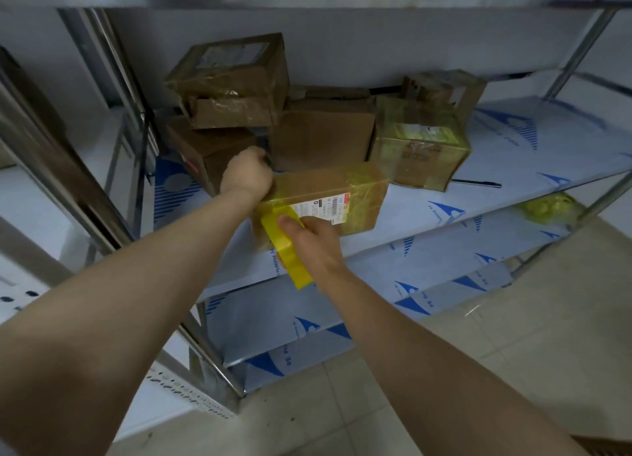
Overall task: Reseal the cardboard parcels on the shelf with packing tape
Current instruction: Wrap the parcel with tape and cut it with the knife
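Observation:
A long cardboard parcel with a white label and yellow tape bands lies at the front of the middle shelf. My right hand grips a roll of yellow packing tape against the parcel's near left end. My left hand is curled at the parcel's far left corner, and a small dark object shows at its fingertips; what it is cannot be told. Behind stand several more brown parcels, two stacked at the left, and one wrapped in yellow tape at the right.
A dark pen-like tool lies on the shelf right of the taped parcel. A crumpled wad of yellow tape sits on the shelf below. Steel uprights frame the rack. Tiled floor lies beneath.

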Demonstrator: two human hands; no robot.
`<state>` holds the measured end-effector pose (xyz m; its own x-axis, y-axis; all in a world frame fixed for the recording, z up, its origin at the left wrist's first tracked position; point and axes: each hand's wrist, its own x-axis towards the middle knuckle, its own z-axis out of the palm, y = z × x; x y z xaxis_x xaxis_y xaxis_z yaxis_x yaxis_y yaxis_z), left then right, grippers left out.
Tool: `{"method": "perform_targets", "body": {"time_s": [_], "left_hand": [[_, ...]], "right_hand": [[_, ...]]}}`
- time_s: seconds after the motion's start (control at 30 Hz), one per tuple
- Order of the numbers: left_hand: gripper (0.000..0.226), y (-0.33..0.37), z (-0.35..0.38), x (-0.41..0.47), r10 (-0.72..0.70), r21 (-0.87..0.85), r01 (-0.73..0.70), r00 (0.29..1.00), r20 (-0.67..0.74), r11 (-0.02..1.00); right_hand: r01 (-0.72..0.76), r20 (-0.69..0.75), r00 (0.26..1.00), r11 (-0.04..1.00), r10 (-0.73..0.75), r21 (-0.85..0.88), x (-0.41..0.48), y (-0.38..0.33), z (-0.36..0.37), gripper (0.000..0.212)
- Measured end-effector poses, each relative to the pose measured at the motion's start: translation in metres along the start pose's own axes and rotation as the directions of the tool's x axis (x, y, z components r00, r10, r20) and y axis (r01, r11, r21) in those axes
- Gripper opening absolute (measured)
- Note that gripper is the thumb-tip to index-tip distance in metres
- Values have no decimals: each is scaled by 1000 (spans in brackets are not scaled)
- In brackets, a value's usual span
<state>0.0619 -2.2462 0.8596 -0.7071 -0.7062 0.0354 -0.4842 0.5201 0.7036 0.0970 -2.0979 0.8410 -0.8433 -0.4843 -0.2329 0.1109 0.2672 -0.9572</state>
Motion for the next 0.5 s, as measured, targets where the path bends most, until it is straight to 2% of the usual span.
{"method": "perform_targets", "body": {"time_s": [0.1, 0.17, 0.23, 0.33, 0.5], "left_hand": [[66, 11, 11, 2, 25, 359, -100, 978, 207, 928], [69, 11, 13, 5, 58, 486, -148, 979, 194, 861], [65, 9, 13, 13, 66, 495, -141, 984, 166, 857], [67, 5, 12, 26, -17, 400, -58, 983, 182, 915], [67, 8, 14, 27, -86, 303, 31, 982, 168, 952]], "right_hand": [[-2, -1, 1000, 1000, 2, 14, 1, 3, 2, 30], [1, 4, 1000, 1000, -1, 23, 0, 3, 0, 30], [28, -2, 1000, 998, -28, 65, 0, 4, -5, 17], [-21, 24, 1000, 979, 17, 202, 1, 10, -13, 13], [-57, 14, 998, 976, 55, 212, 7, 18, -8, 36]]}}
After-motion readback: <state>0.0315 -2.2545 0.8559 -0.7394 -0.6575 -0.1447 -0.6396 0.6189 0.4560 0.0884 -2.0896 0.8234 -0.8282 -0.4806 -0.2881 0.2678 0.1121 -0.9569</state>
